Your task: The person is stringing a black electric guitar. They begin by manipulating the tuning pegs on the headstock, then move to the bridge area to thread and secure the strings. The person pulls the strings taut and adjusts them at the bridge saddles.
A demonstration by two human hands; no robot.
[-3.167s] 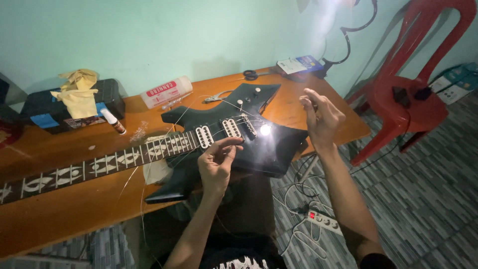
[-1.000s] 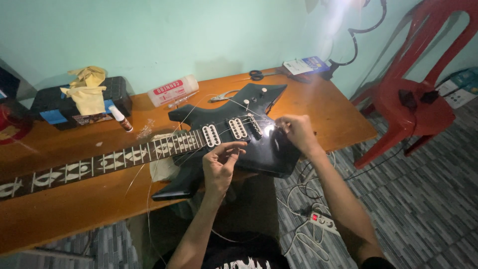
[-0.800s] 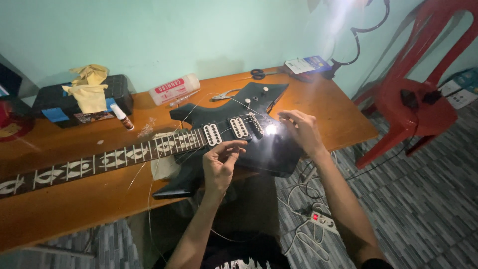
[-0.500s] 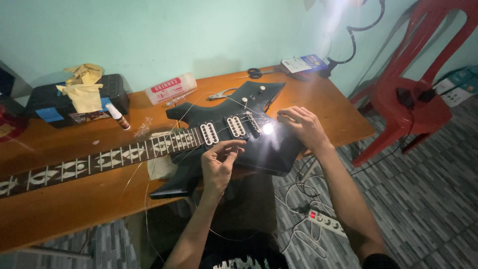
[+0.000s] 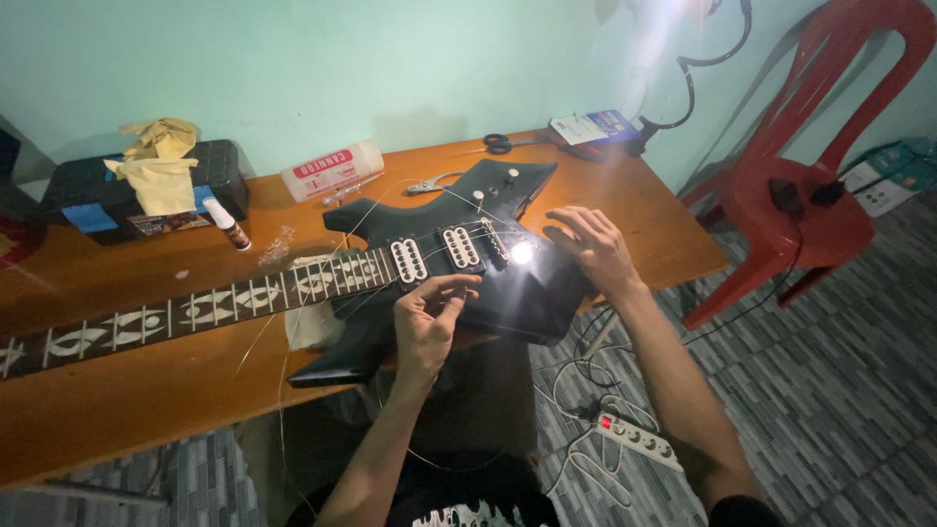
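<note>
Black guitar point(image 5: 459, 273) under both hands: left fingers point(image 5: 444, 293) pinching string point(image 5: 283, 361), right fingers point(image 5: 576, 226) spread.

The left hand point(image 5: 429, 317) pinches a thin guitar string point(image 5: 293, 322) just below the pickups point(image 5: 434, 256) of the black electric guitar point(image 5: 508, 283) on the counter point(image 5: 146, 390). Beyond that grip, the right hand point(image 5: 590, 249) rests open on the guitar body.

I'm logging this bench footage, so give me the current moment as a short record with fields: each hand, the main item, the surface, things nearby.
left hand: fingertips pinch a thin guitar string over the body
right hand: rests spread on the guitar body near the bridge
main item: black electric guitar, lying flat
surface: wooden table
nearby: scissors, black case, red chair, power strip on the floor
</note>
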